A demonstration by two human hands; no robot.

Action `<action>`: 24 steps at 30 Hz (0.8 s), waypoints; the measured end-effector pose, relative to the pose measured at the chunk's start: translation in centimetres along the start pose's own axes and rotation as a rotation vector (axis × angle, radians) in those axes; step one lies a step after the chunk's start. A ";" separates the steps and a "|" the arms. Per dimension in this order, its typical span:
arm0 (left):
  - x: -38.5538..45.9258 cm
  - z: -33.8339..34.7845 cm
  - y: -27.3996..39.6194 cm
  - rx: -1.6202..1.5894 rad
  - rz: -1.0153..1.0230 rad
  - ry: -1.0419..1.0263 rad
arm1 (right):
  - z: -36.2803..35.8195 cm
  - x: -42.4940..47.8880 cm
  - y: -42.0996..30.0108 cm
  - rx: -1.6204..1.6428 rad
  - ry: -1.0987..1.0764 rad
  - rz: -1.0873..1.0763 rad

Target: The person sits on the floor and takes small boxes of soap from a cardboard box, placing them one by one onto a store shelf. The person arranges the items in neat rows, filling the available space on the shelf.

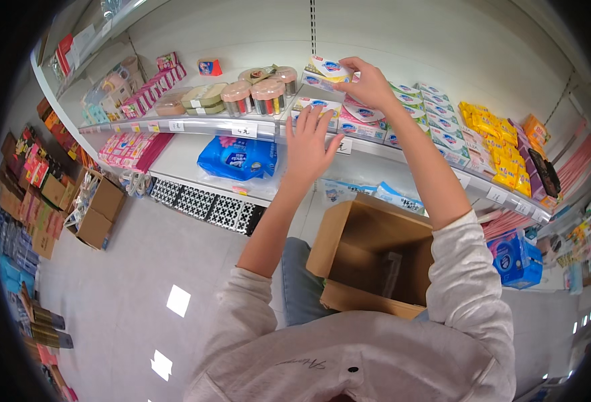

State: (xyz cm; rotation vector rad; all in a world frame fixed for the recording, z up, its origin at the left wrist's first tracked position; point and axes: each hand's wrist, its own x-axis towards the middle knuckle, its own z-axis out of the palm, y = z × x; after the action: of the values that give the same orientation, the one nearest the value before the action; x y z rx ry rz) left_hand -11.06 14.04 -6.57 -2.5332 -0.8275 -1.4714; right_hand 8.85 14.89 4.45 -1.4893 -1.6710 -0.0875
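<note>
My right hand (368, 83) grips a white and yellow soap box (329, 68) by its right end, at the back of the row on the shelf. In front of that, my left hand (309, 138) is spread open, its fingertips against another white and yellow soap box (298, 105) near the shelf's front edge. Pink soap boxes (358, 120) stand just right of it, partly behind my right hand and wrist. Further right are rows of green and white soap boxes (443, 123). An open cardboard box (370, 246) with nothing visible inside sits between my legs.
Left on the shelf (280, 123) stand clear jars with pink lids (267, 95) and green containers (205, 98). Yellow packets (511, 161) lie at the right. Below are a blue wipes pack (237, 158) and patterned boxes (207, 203). Another carton (97, 208) stands on the floor.
</note>
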 end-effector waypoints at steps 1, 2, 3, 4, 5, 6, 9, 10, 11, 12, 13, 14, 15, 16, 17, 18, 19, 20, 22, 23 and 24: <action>0.0 0.2 0.1 -0.002 -0.004 0.001 | 0.3 0.1 0.5 -0.011 -0.032 0.043; 0.1 0.3 0.3 -0.005 -0.008 0.002 | 0.6 0.3 1.0 0.010 -0.057 0.060; 0.1 0.2 0.4 -0.003 -0.014 0.003 | 1.1 0.3 1.3 0.035 -0.083 0.075; 0.1 0.2 0.4 -0.008 -0.014 0.004 | 1.4 0.3 1.5 0.060 -0.110 0.090; 0.1 0.2 0.4 -0.013 -0.014 0.005 | 1.6 0.3 1.9 0.030 -0.122 0.072; 0.1 0.1 0.3 -0.016 -0.015 0.004 | 1.9 0.2 2.2 0.004 -0.136 0.054; 0.2 0.0 0.3 -0.020 -0.011 0.007 | 3.0 -0.2 3.4 0.056 -0.156 0.046; 0.2 0.1 0.3 -0.017 -0.012 0.007 | 3.3 -0.2 3.8 0.095 -0.159 0.051; 0.2 0.1 0.3 -0.015 -0.013 0.007 | 3.5 -0.3 4.3 0.100 -0.139 0.056; 0.1 0.2 0.2 -0.010 -0.015 0.007 | 3.6 -0.6 3.9 0.108 -0.120 0.060; 0.1 0.2 0.2 -0.013 -0.016 0.009 | 3.6 -0.9 3.5 0.116 -0.102 0.064; 0.1 0.1 0.2 -0.015 -0.016 0.011 | 3.5 -1.0 3.2 0.090 -0.105 0.062; 0.0 0.1 0.2 -0.018 -0.017 0.012 | 3.4 -1.2 2.9 0.063 -0.108 0.061; 0.0 0.1 0.3 -0.019 -0.016 0.014 | 3.3 -1.3 2.5 0.038 -0.112 0.060; 0.0 0.0 0.3 -0.019 -0.016 0.017 | 3.3 -1.4 2.4 0.036 -0.137 0.056; 0.2 0.0 0.3 -0.019 -0.011 0.026 | 3.1 -1.3 2.4 0.032 -0.157 0.048; 0.2 0.1 0.2 -0.026 -0.014 0.026 | 3.0 -1.2 2.4 0.028 -0.178 0.039; 0.0 0.2 0.2 -0.032 -0.017 0.027 | 2.9 -1.2 2.4 0.019 -0.197 0.034; 0.2 0.1 0.2 -0.044 -0.016 0.028 | 2.7 -1.3 2.4 0.002 -0.227 0.022; 0.3 0.1 0.2 -0.050 -0.017 0.028 | 2.7 -1.2 2.4 0.000 -0.223 0.026; 0.3 0.1 0.3 -0.059 -0.021 0.024 | 2.7 -1.4 2.3 -0.001 -0.222 0.035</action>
State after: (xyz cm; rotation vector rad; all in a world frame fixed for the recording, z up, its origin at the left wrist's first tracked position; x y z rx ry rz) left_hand -10.71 13.94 -6.29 -2.5506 -0.8220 -1.5516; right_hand 9.19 15.98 0.77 -1.5751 -1.8188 0.0997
